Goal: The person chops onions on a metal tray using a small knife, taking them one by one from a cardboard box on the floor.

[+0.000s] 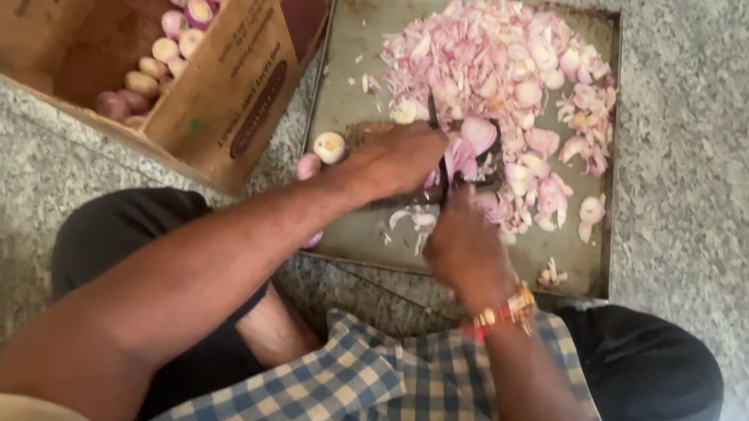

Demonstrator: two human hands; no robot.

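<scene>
I sit on the floor before a square metal tray (357,25). A large heap of chopped pink onion (509,71) fills its far and right side. My left hand (393,158) presses down on a peeled onion piece (476,136) at the tray's middle. My right hand (465,246) grips the handle of a dark knife (437,130) whose blade stands across that piece. A peeled whole onion (329,146) lies on the tray just left of my left hand, and another onion (308,167) sits at the tray's left edge.
An open cardboard box (217,62) stands tilted left of the tray, with several peeled onions (182,16) inside along its wall. The floor (739,150) is speckled grey stone. My knees in dark trousers flank the tray's near edge.
</scene>
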